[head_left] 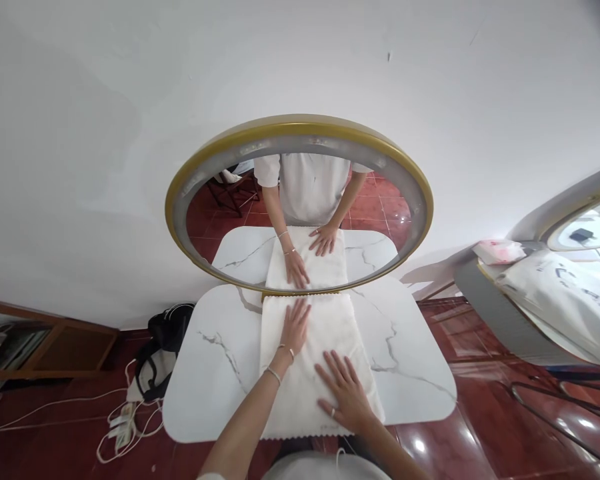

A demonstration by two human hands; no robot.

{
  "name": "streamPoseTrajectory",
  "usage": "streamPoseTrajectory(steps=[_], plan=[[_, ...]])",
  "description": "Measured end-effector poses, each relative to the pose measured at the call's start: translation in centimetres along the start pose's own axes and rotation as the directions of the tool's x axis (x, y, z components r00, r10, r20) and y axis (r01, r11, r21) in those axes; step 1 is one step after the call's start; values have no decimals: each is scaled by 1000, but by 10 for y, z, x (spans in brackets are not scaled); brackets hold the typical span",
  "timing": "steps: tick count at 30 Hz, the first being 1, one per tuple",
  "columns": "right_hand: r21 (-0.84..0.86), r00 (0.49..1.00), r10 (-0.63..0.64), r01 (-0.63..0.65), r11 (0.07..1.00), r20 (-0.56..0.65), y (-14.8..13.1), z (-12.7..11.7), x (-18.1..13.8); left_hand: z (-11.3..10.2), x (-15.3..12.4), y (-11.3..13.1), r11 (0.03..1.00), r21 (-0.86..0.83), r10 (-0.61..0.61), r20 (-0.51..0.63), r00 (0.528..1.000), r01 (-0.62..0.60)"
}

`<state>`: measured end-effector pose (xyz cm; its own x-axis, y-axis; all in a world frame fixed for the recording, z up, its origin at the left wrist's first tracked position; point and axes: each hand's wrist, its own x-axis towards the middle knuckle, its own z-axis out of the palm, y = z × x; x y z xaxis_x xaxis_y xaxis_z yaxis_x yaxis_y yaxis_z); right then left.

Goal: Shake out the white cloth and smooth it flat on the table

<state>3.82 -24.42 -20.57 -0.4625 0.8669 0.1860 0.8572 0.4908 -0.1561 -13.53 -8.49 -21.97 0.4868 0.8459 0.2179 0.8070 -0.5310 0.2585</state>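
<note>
A white cloth (325, 333) with scalloped ends lies flat across the middle of a white marble-patterned table (215, 393). Near its far end, my left hand (295, 327) rests on the cloth with fingers stretched forward; two bracelets circle that wrist. Closer to me and to the right, my right hand (344, 393) lies palm down on the cloth, fingers spread, a ring on one finger. Neither hand grips anything. Small faint markings show at the cloth's near edge.
Behind the table stands a gold-rimmed oval mirror (300, 125), reflecting both hands and the cloth. On the left floor are a black bag (173, 327) and a power strip (124, 425) with loose white cables. To the right, another table (500, 313) carries a white fabric bag (570, 293).
</note>
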Motion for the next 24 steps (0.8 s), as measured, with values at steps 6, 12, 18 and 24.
streamPoseTrajectory(steps=[6,12,18,24], plan=[[-35,999,45,-45,998,23,37,-9,-32,24,37,69,988,-62,144,63,988,-140],[1,996,75,-75,997,52,33,-10,-30,20,34,66,989,-51,139,51,989,-137],[43,996,82,-84,996,39,-6,0,0,0,22,26,994,-8,112,85,990,-112],[104,999,40,-43,994,35,-46,18,29,-25,-5,-24,994,61,80,100,992,-86]])
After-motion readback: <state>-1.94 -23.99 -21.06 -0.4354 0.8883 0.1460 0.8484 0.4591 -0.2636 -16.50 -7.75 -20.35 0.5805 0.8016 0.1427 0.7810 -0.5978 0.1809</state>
